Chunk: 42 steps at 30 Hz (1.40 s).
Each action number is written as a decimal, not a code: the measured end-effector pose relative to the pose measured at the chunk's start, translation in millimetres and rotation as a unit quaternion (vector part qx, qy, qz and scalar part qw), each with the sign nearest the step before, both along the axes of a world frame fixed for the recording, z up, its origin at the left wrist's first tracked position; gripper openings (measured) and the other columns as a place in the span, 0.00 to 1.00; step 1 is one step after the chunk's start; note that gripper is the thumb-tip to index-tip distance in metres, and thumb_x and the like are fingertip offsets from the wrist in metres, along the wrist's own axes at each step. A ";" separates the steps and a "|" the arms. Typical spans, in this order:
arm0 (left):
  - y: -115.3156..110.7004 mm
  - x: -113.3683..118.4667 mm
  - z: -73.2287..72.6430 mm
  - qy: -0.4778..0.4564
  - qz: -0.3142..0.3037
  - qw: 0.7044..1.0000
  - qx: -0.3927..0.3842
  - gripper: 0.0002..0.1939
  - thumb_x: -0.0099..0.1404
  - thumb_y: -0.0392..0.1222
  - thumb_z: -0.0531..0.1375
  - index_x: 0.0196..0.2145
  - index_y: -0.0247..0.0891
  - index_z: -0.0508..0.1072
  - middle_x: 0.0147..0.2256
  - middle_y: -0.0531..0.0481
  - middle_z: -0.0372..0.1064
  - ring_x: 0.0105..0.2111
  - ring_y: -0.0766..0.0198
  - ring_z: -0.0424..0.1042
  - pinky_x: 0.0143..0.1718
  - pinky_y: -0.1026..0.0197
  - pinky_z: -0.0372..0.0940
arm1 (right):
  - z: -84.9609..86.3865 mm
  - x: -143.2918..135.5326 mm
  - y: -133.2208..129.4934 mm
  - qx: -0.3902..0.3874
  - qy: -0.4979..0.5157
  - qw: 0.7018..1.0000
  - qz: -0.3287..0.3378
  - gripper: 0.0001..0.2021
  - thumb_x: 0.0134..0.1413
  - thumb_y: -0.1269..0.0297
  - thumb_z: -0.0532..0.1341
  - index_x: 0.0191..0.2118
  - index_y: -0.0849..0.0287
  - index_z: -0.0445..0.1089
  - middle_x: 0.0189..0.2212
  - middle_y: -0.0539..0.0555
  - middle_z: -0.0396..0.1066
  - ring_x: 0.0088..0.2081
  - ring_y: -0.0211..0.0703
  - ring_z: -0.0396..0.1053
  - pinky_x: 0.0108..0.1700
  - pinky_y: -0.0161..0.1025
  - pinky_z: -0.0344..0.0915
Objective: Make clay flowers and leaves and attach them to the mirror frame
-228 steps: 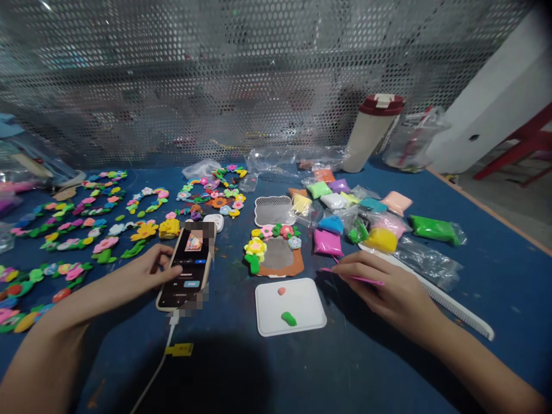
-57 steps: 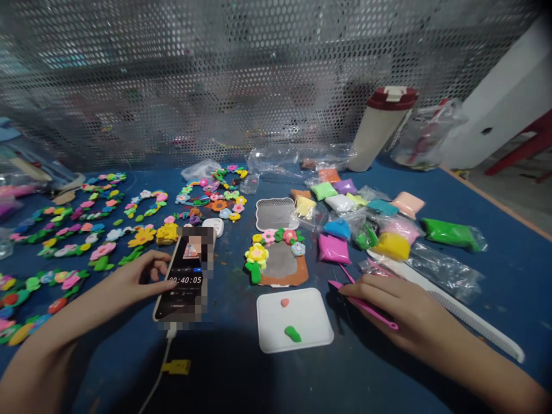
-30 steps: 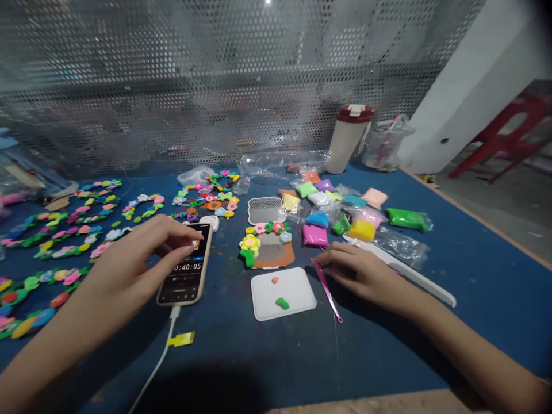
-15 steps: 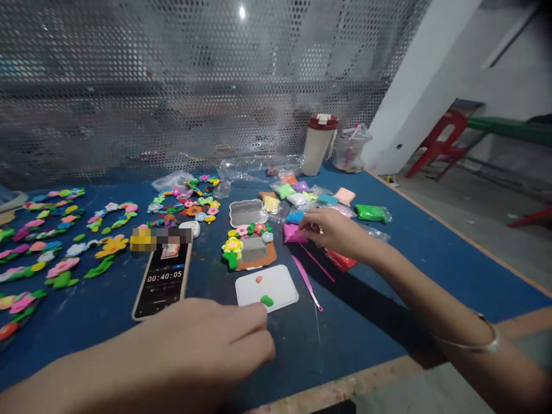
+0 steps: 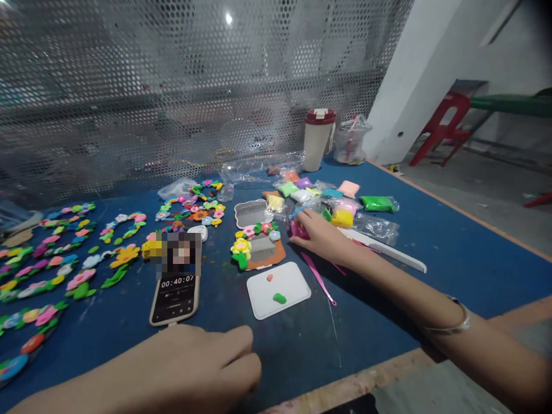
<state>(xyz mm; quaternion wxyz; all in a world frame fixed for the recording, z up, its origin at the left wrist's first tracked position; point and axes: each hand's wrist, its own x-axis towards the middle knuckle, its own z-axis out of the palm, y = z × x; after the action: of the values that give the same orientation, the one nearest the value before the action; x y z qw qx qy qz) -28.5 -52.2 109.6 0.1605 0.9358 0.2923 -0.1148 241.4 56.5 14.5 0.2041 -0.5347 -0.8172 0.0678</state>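
Note:
My right hand (image 5: 321, 234) reaches to the packets, its fingers closed over a magenta packet of modelling clay (image 5: 297, 231), which they partly cover. In the lower foreground my left hand (image 5: 215, 362) is closed with the fingers curled; whatever it may hold is hidden. Between the hands lies a white board (image 5: 264, 307) bearing a small orange clay lump (image 5: 269, 278) and a green one (image 5: 280, 298). Behind it sits a mirror frame (image 5: 271, 257), partly coated in brown clay and decorated with clay flowers. A pink clay tool (image 5: 318, 278) rests beside the board.
Several clay packets (image 5: 302, 195) spread behind my right hand, with a white comb (image 5: 401, 257) to their right. A phone (image 5: 176, 299) showing a timer lies left of the board. Flower-decorated frames (image 5: 123, 227) fill the left side. A lidded cup (image 5: 317, 141) stands at the back.
My right hand has lowered onto the magenta packet. A yellow packet and the white comb have come into sight behind it. The view has shifted slightly; my left hand stays low in front.

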 end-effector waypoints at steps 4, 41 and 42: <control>13.6 6.8 7.8 0.021 0.090 0.992 -0.080 0.07 0.63 0.44 0.53 0.31 0.48 0.71 0.28 0.58 0.73 0.23 0.65 0.71 0.20 0.66 0.58 | -1.6 -0.4 -2.0 0.026 0.022 0.999 0.008 0.07 0.55 0.62 0.59 0.34 0.59 0.61 0.35 0.57 0.63 0.35 0.45 0.64 0.36 0.41 0.62; 40.5 44.3 -107.2 -0.387 0.179 0.900 -0.094 0.11 0.60 0.42 0.60 0.23 0.37 0.67 0.22 0.56 0.61 0.20 0.72 0.59 0.20 0.70 0.53 | -1.4 -26.5 -63.8 0.176 -0.011 0.927 0.332 0.15 0.62 0.74 0.46 0.32 0.62 0.68 0.23 0.53 0.68 0.24 0.39 0.61 0.27 0.37 0.57; 40.3 41.9 -109.9 -0.384 0.148 0.910 -0.046 0.12 0.62 0.41 0.59 0.23 0.38 0.65 0.21 0.56 0.61 0.20 0.72 0.59 0.20 0.70 0.52 | -0.5 -26.6 -63.4 0.193 -0.050 0.920 0.338 0.13 0.61 0.75 0.48 0.31 0.62 0.68 0.23 0.52 0.68 0.24 0.40 0.60 0.27 0.38 0.56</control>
<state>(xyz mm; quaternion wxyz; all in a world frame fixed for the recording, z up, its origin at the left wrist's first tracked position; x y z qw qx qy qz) 13.4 -11.8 -0.3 0.3182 0.8454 0.3374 0.2651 214.8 -6.9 14.0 0.2270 -0.1793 -0.9558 -0.0533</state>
